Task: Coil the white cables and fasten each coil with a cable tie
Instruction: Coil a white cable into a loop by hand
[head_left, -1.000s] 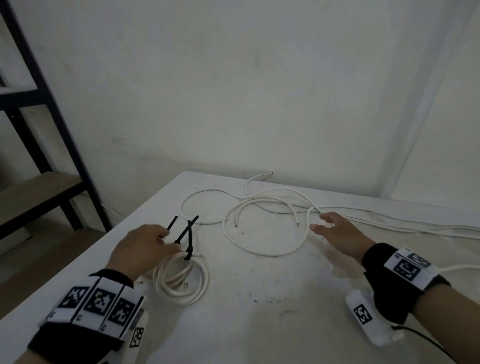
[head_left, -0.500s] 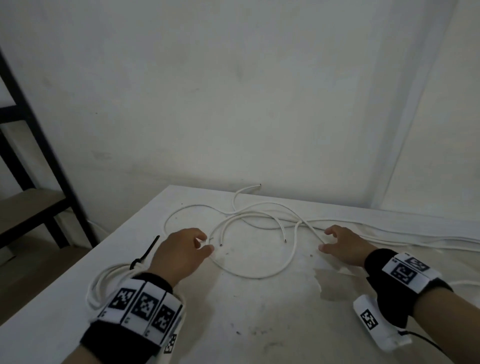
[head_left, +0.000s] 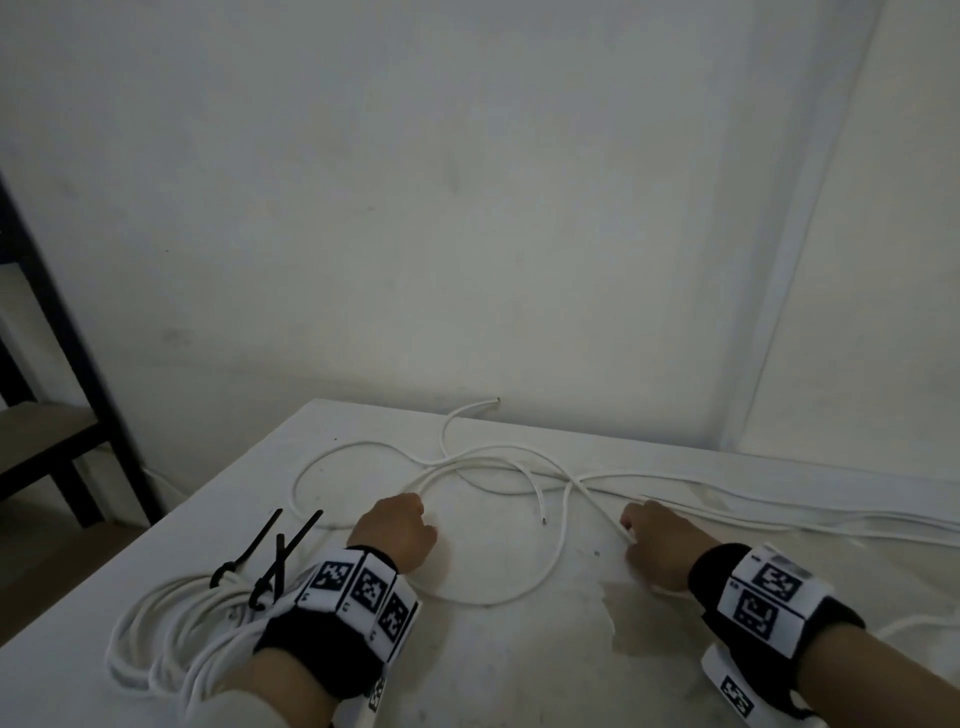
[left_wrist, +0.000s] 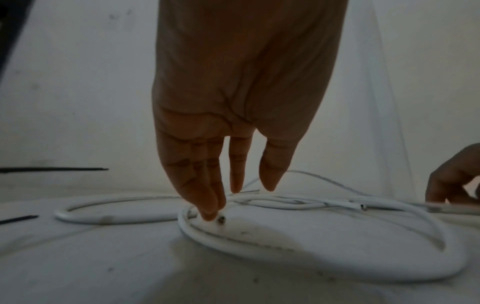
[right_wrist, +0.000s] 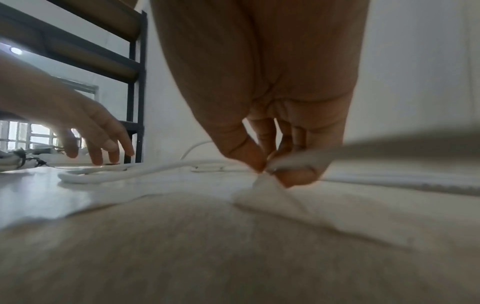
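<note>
Both hands (head_left: 397, 530) (head_left: 655, 540) touch loose white cable (head_left: 558, 551).

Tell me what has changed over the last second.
The left hand let go of the tied coil, now beside its wrist, and moved right to a loose cable end. The right hand closed to pinch a loose white cable. The other cables stayed put.

You see white cables (head_left: 483, 597) on a white table (head_left: 519, 665), black cable ties (head_left: 260, 545) at nine o'clock, and black wristbands (head_left: 727, 566) carrying black-and-white square markers (head_left: 358, 587).
</note>
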